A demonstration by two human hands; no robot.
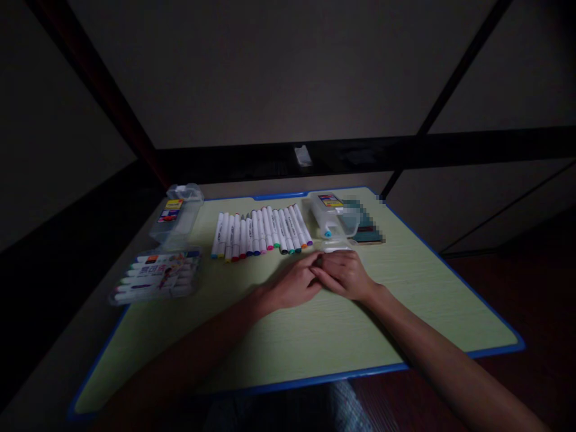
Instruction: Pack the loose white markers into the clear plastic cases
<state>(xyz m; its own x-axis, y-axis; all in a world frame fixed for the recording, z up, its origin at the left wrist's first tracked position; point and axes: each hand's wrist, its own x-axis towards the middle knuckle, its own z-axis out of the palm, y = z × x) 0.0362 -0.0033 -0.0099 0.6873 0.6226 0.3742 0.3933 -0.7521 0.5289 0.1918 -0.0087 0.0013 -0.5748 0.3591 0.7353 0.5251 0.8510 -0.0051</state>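
Note:
My left hand and my right hand are folded together above the tabletop, right of its middle. The right hand's fingers lie over those of the left, and both are closed. No object shows in them, though the space between the palms is hidden. Just beyond the hands is a clear plastic case with a yellow label and a marker with a light-blue end inside. To the left of it, a row of white markers with coloured ends lies side by side.
An open clear case sits at the table's back left. In front of it, a flat clear box holds several markers. A teal item, partly pixelated, lies at the back right. The pale green table has a blue edge and stands near a wall.

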